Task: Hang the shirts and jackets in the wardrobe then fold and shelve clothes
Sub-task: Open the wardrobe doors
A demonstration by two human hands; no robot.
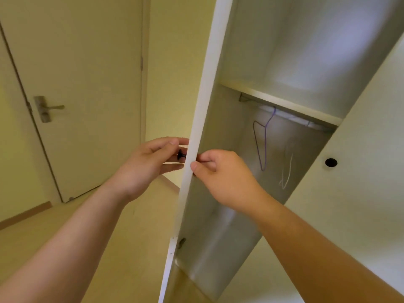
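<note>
head view: wardrobe door (203,106) seen edge-on, upright, between both hands.
left hand (142,162): fingers spread round the black knob (181,155) on the door's outer face; contact unclear.
right hand (218,173): pinching the door's edge from inside.
hangers: purple hanger (262,141) and white hanger (287,171) hang from the rail (306,122), beyond and rightward, nearer the right hand.
clothes: none in view.

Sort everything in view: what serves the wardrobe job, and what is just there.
Job: wardrobe door, gripped at its edge by the right hand; black knob, left hand beside it; purple hanger and white hanger on the rail; shelf.
Just there: room door, its handle.
</note>
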